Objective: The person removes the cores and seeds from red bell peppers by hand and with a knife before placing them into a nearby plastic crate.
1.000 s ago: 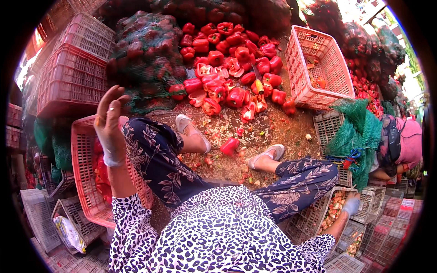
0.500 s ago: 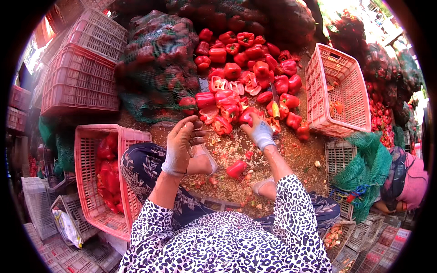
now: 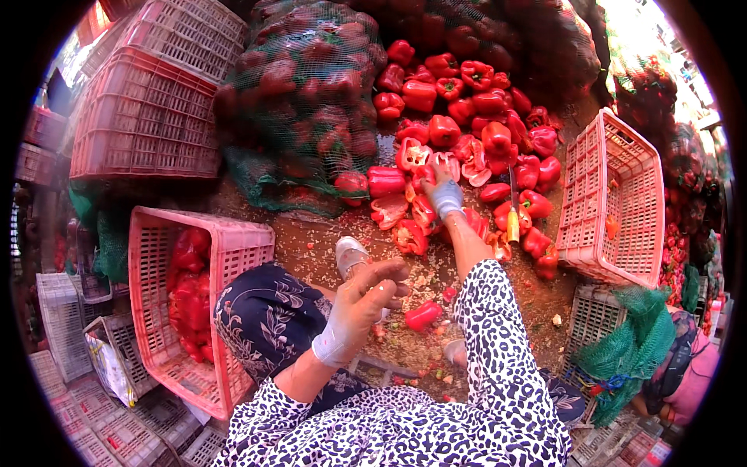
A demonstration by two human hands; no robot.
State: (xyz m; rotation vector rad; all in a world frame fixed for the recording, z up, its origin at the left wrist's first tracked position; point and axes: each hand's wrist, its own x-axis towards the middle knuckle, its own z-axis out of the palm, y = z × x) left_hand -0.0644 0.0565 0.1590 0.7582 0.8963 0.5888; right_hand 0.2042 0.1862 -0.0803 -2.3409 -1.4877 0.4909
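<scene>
My right hand, in a pale wrist-length glove or wrap, stretches into the pile of red bell peppers. Its fingers are extended over a cut pepper half with pale flesh showing; contact at the fingertips is partly hidden. Closer to my body, my left hand hovers above my left knee, its fingers loosely bent and nothing visible in them. A knife with a yellow handle lies on the peppers, right of my right hand. Whole red peppers are heaped beyond the cut halves, and one red piece lies alone nearer me.
A pink crate holding red peppers stands at my left; another pink crate is tilted at the right. Stacked crates and a green net sack of peppers rise beyond. Green netting drapes over a crate, near another person.
My right hand has moved farther out onto the cut halves. My left hand has drawn back toward my body, its fingers more bent. The view has shifted, moving the pile rightward.
</scene>
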